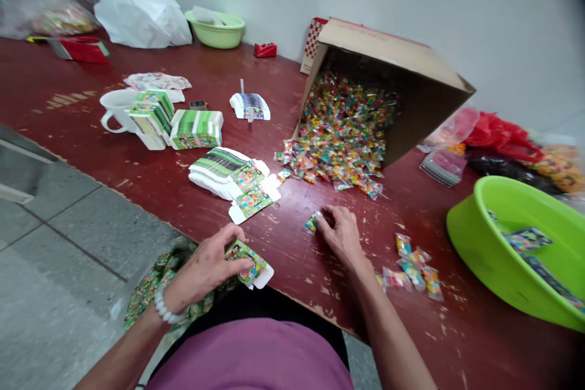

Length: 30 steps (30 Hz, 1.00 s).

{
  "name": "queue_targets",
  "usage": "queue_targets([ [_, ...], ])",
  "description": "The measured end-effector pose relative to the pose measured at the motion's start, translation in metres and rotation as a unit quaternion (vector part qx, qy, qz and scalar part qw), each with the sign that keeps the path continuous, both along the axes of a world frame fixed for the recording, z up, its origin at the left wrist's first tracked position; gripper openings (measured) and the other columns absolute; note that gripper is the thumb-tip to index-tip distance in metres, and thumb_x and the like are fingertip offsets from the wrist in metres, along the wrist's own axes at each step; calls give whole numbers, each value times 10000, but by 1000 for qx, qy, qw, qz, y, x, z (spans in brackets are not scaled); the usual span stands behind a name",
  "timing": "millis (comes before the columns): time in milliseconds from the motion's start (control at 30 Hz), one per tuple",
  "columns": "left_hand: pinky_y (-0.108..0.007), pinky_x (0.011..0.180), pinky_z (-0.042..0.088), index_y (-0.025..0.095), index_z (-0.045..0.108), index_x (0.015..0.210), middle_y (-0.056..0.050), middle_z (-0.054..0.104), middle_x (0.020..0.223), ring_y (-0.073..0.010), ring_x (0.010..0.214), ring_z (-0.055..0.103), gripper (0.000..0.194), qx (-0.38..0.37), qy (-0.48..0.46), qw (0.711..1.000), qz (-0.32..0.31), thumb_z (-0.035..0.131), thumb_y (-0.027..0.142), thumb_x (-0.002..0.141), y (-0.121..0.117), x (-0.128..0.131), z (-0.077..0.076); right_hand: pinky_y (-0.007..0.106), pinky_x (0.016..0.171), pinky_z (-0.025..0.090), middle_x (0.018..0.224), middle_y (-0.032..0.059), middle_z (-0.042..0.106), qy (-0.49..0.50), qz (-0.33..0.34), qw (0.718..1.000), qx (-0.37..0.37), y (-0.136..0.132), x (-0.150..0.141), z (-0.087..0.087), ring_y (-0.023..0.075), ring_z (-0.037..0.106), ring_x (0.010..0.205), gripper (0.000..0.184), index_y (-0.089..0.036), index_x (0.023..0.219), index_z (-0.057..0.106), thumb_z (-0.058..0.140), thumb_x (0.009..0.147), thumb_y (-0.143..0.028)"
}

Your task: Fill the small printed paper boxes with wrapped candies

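boxy printed carton (259, 268), crinkly packet (311, 223)

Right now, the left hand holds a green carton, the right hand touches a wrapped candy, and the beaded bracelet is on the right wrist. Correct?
Not quite: the head view shows the beaded bracelet on the left wrist. The left hand does hold the green carton, and the right hand touches a wrapped candy.

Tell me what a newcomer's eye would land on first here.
Probably the big cardboard carton, right of centre near the wall, with wrapped sweets spilling from it onto the red table. Next, perhaps, the bright green basin at the right edge, then the left hand holding a small printed box at the table's near edge.
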<state>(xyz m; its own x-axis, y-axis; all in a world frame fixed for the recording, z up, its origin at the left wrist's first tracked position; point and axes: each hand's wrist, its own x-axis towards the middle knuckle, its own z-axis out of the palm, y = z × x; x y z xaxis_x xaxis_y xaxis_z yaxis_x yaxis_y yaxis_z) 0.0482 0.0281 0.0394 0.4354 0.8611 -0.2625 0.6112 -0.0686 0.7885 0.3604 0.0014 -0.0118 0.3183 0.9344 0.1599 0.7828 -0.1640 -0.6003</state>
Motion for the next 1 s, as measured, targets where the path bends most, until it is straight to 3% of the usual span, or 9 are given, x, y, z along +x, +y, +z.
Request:
queue_targets([
  [167,-344,927,417,234,571,1128,-59,662,1134,-245,1028,607,338,5,73,984,-161,618,343,811,-2,-10,10,344,776,425,814,69,687,51,16,998,-36,9,-3,4,245,604,816,160,-198,790,700,660,764,-351],
  [300,-333,887,415,209,649,991,-67,660,1029,-257,1012,602,207,-15,111,969,-221,541,340,871,-4,-7,12,290,641,384,688,19,673,111,-4,992,-53,8,0,3,194,586,656,93,-214,754,681,644,751,-300],
  [433,-296,809,414,203,633,985,-28,650,942,-226,913,594,223,-49,75,979,-181,570,386,874,-3,-5,13,289,662,422,721,14,692,200,-19,979,-32,4,2,1,189,607,680,167,-209,829,681,671,745,-353],
  [567,-262,736,408,187,609,924,3,611,862,-183,824,563,272,-98,-43,990,-92,608,452,863,-1,-10,9,278,625,467,717,9,683,321,-28,947,1,-1,-2,2,174,624,652,307,-190,856,641,694,744,-471],
  [733,-234,660,409,184,543,900,17,603,846,-138,751,549,303,-192,-150,970,-4,690,435,816,-3,-9,2,249,548,461,721,-9,658,423,-70,902,47,-8,-11,15,131,581,576,387,-191,867,614,770,688,-497],
  [1000,-246,598,480,196,461,926,11,647,831,-123,649,614,401,-308,-224,924,-26,771,377,748,-11,29,5,247,585,466,705,-16,654,486,-29,871,59,-20,-34,52,119,572,592,315,-188,829,644,826,667,-389],
])
